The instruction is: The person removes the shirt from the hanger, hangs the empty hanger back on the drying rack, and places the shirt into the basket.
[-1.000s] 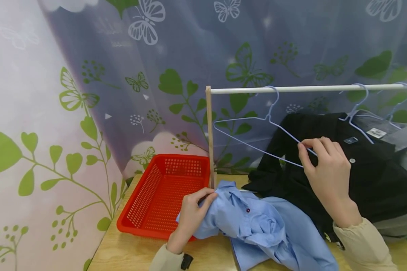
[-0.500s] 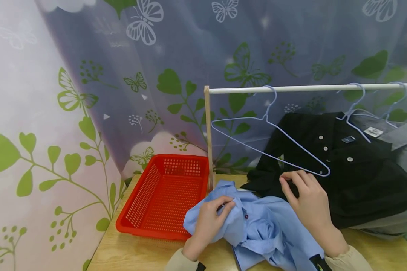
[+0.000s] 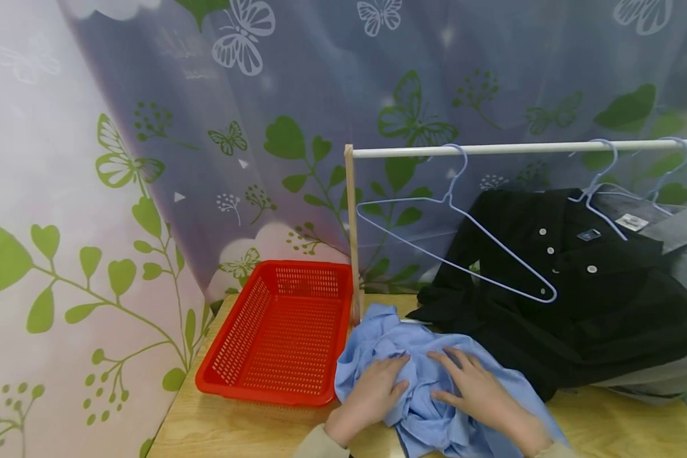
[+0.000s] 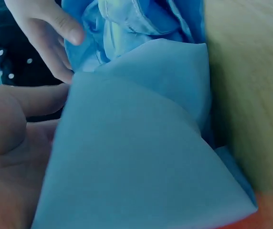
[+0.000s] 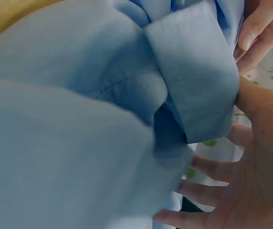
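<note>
A crumpled light blue shirt (image 3: 435, 416) lies on the table, in front of the rack's wooden post. My left hand (image 3: 372, 393) rests on its left side, thumb apart from the fingers. On the right side of the cloth my right hand (image 3: 483, 391) lies with fingers spread. Folds of the shirt (image 4: 131, 148) cover much of the left wrist view, hiding some of the left fingertips. In the right wrist view, straight right fingers (image 5: 213, 169) touch the shirt's edge. A bare blue wire hanger (image 3: 495, 240) hangs on the white rail above.
A red plastic basket (image 3: 280, 343) stands left of the shirt. The white rail (image 3: 527, 150) runs from a wooden post (image 3: 352, 235) to the right. A black shirt (image 3: 584, 318) and a grey shirt (image 3: 678, 232) hang there, reaching down to the wooden table (image 3: 206, 426).
My right hand has let go of the wire hanger and come down to the blue shirt. My left hand has moved right and released the pinched cloth, which is now more bunched.
</note>
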Available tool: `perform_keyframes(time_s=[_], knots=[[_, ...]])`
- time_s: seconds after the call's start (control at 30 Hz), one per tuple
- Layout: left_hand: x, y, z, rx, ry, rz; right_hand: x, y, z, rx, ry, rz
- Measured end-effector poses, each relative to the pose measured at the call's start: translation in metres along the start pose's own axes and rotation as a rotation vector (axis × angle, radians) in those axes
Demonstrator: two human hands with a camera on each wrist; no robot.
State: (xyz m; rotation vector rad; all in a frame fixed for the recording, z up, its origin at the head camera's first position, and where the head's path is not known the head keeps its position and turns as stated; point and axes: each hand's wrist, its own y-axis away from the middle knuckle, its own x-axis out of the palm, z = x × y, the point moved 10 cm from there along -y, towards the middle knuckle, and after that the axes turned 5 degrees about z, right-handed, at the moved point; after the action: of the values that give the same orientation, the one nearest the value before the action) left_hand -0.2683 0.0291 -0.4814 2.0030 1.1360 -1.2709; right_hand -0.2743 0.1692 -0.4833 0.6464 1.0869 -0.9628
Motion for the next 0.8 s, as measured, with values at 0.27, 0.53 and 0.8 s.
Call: perform_keyframes(time_s=[0.27,0.53,0.8], knots=[[0.021,-0.002,0.005,0.000,-0.008,0.116,0.031,0.004,-0.017,0.021,-0.134,0.118],[-0.026,0.006,0.006,0.051,0.109,-0.280,0.009,0.031,-0.022,-0.052,-0.138,0.015],[-0.014,0.008,0.028,-0.130,0.027,-0.219,0.005,0.062,-0.061,0.023,0.021,0.019]])
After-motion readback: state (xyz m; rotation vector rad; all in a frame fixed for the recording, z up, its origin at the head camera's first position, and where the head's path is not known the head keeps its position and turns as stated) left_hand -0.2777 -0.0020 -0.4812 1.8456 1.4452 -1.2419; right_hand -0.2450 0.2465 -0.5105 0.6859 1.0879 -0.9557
